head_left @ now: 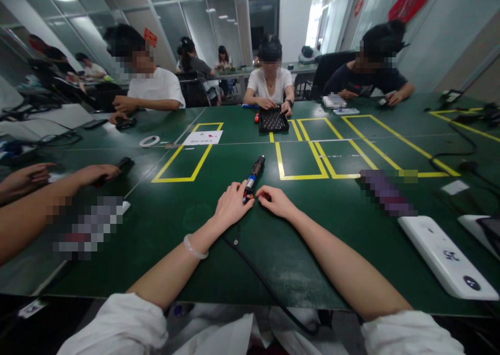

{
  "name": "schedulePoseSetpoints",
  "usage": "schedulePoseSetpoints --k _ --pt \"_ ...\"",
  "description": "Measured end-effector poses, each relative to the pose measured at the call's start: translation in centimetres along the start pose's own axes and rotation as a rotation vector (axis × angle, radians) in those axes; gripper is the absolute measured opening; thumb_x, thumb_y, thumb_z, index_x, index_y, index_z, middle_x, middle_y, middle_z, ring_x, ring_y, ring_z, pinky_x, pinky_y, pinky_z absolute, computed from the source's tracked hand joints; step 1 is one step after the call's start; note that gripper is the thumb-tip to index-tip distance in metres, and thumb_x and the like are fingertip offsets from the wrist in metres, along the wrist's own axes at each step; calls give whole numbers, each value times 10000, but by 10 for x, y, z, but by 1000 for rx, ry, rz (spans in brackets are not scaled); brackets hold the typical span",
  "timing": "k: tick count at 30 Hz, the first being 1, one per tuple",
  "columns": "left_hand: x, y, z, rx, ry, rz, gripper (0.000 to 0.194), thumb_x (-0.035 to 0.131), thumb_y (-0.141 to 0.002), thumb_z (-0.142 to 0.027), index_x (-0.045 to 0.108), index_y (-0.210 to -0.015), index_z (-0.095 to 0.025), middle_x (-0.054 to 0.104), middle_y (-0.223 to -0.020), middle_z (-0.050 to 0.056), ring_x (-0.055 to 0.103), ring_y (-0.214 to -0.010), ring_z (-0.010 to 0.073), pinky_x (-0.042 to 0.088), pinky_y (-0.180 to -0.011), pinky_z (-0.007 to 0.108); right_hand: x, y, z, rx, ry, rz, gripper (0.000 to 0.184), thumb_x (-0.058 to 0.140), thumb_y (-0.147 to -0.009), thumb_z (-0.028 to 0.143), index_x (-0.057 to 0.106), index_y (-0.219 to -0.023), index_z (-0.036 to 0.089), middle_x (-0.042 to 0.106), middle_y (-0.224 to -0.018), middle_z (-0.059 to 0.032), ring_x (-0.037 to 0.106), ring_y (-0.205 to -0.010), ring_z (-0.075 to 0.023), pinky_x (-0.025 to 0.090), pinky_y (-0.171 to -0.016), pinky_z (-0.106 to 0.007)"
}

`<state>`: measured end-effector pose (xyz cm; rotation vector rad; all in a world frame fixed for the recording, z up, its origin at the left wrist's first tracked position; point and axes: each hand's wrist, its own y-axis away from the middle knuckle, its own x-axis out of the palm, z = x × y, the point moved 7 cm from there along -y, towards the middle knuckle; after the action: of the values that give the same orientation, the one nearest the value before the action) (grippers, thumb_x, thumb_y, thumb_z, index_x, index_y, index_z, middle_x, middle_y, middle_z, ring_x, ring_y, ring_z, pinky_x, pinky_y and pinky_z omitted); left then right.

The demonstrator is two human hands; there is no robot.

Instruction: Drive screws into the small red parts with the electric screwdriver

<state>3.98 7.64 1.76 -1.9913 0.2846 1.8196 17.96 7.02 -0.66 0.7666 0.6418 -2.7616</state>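
Observation:
A black, pen-shaped electric tool [254,174] with a blue and red band lies on the green table [234,240], pointing away from me. My left hand [231,205] rests on its near end, fingers curled round it. My right hand [275,199] pinches the same near end from the other side. A black cord [258,277] runs from the tool back over the table's front edge. I wear a pale bracelet [194,247] on my left wrist.
Yellow tape boxes [312,152] mark the table. A black tray [273,121] sits in front of a person opposite. A white power strip [445,256] lies at right. Another person's arms [47,199] reach in from the left, holding a dark tool [121,164].

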Motion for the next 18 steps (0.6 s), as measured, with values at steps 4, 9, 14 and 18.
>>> schedulePoseSetpoints --k 4,9,14,18 --pt "1 1 11 -7 3 13 619 470 -887 -509 322 -1425 -241 474 -1237 118 527 -1056 252 468 -830 340 -1 0 2 3 -11 9 140 519 -814 153 631 -896 173 624 -770 1 538 -659 -120 416 -662 -228" --pt "-1 4 37 -47 -17 26 623 437 -895 -527 325 -1433 -233 473 -1247 125 530 -1054 252 470 -829 339 -2 1 2 8 -8 17 136 525 -813 148 631 -893 174 623 -768 1 542 -667 -120 416 -666 -229" --pt "-5 10 86 -152 -45 54 649 381 -896 -565 334 -1438 -211 470 -1275 137 524 -1091 279 473 -858 375 -1 0 -1 2 -1 23 137 525 -822 149 635 -898 177 629 -786 -5 545 -682 -122 410 -667 -231" --pt "-9 17 138 -282 -69 89 679 340 -893 -580 331 -1447 -189 457 -1308 156 494 -1155 311 459 -899 412 -1 0 -1 -4 17 25 131 522 -832 161 637 -893 177 625 -777 -3 536 -677 -124 400 -648 -227"
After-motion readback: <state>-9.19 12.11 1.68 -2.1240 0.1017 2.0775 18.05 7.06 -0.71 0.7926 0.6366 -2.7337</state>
